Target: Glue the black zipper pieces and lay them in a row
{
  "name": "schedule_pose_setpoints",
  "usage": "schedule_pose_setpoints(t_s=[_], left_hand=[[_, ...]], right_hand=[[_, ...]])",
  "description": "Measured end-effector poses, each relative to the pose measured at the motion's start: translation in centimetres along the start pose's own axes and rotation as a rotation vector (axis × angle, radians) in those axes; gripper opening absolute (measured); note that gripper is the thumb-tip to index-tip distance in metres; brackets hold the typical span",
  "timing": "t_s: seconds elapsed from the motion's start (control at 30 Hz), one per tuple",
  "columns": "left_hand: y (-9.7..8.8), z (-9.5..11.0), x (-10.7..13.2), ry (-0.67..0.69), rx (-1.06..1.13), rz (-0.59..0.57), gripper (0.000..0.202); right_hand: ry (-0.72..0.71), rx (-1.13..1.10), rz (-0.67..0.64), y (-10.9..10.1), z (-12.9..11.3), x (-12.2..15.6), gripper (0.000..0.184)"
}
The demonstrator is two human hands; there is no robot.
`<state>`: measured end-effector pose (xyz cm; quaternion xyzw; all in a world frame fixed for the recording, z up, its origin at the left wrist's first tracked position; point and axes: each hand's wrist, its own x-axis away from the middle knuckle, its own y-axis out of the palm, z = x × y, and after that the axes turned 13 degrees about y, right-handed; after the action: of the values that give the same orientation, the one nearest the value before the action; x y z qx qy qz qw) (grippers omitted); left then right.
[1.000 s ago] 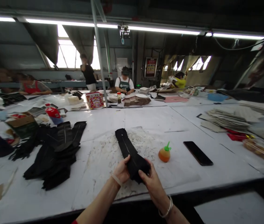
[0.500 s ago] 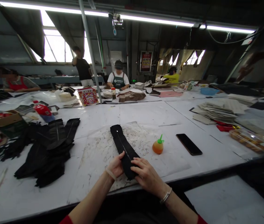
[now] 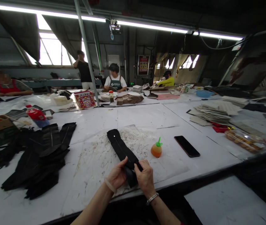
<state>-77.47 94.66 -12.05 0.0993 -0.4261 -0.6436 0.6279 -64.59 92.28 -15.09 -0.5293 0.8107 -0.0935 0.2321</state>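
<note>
A long black fabric strip (image 3: 119, 147) with a zipper along its middle lies slantwise on the white worktable (image 3: 95, 120), its far end flat. My left hand (image 3: 116, 176) is closed on the left side of its near part, thumb on top. My right hand (image 3: 145, 175) pinches the right edge of the same part, which is bent and lifted between the hands. To the right of the strip stands a small squeeze bottle (image 3: 156, 151) of orange liquid with a green nozzle. A pile of similar black zippered pieces (image 3: 45, 159) lies to the left.
A phone (image 3: 186, 146) lies right of the bottle. Farther right are a stack of grey sheets (image 3: 210, 113), a red tool (image 3: 221, 127) and a clear food box (image 3: 244, 140). A carton (image 3: 0, 129) and a red-labelled bottle (image 3: 36, 115) stand left. Several co-workers (image 3: 115, 79) are beyond.
My right hand has gone from resting flat-fingered on the strip to pinching its right edge. The strip's near end has been bent up. The whole view has shifted slightly.
</note>
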Motion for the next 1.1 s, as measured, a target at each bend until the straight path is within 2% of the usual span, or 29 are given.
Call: schedule_pose_setpoints(t_s=[0.03,0.13,0.17,0.27,0.33,0.43,0.5,0.53,0.63,0.67,0.77,0.87,0.93,1.0,1.07,1.1], left_hand=[[0.1,-0.2,0.2,0.043,-0.046,0.001,0.009],[0.3,-0.4,0.5,0.128,-0.146,0.06,0.021],[0.4,-0.4,0.4,0.117,-0.143,0.085,0.02],[0.8,-0.2,0.0,0.013,-0.079,0.125,0.016],[1.1,-0.3,-0.2,-0.028,-0.028,0.118,0.017],[1.7,-1.1,-0.2,-0.037,0.017,0.116,0.017],[2.1,-1.9,-0.1,-0.033,0.021,0.135,0.016],[2.3,-2.3,0.0,-0.027,0.019,0.146,0.016],[2.3,-3.3,0.3,0.031,0.01,0.158,0.021],[2.1,-3.4,0.4,0.071,0.0,0.158,0.024],[1.3,-3.1,0.7,0.157,-0.081,0.163,0.029],[0.0,-2.4,1.1,0.104,-0.158,0.152,0.018],[-0.8,-2.2,1.4,0.048,-0.166,0.136,0.005],[-1.4,-2.1,1.5,0.022,-0.168,0.124,0.009],[-1.6,-2.1,1.7,0.053,-0.16,0.122,0.008],[-1.5,-2.1,1.7,0.082,-0.147,0.122,0.005]], right_hand=[[0.015,-0.009,0.004,-0.1,0.0,0.0,0.019],[0.073,-0.103,0.06,-0.9,0.1,0.4,0.009],[0.113,-0.159,0.106,-1.2,0.2,0.8,0.009],[0.291,-0.319,0.226,-2.2,0.5,2.2,0.032],[0.393,-0.358,0.223,-2.2,0.8,3.1,0.036],[0.472,-0.378,0.221,-1.4,1.0,3.4,0.038],[0.464,-0.357,0.259,-0.7,1.0,2.7,0.043],[0.426,-0.322,0.277,-0.5,1.0,2.3,0.04],[0.171,-0.117,0.272,-0.3,0.9,1.7,0.013],[0.057,-0.041,0.239,-0.4,0.9,1.7,0.017],[-0.265,0.141,0.075,-0.9,0.9,2.4,0.042],[-0.482,0.253,-0.152,-1.8,0.6,2.6,0.047],[-0.491,0.25,-0.347,-2.4,0.0,1.9,0.037],[-0.377,0.174,-0.515,-2.7,-0.8,0.6,0.024],[-0.236,0.089,-0.578,-2.8,-1.6,-0.8,0.017],[-0.176,0.057,-0.561,-2.7,-1.9,-1.5,0.015]])
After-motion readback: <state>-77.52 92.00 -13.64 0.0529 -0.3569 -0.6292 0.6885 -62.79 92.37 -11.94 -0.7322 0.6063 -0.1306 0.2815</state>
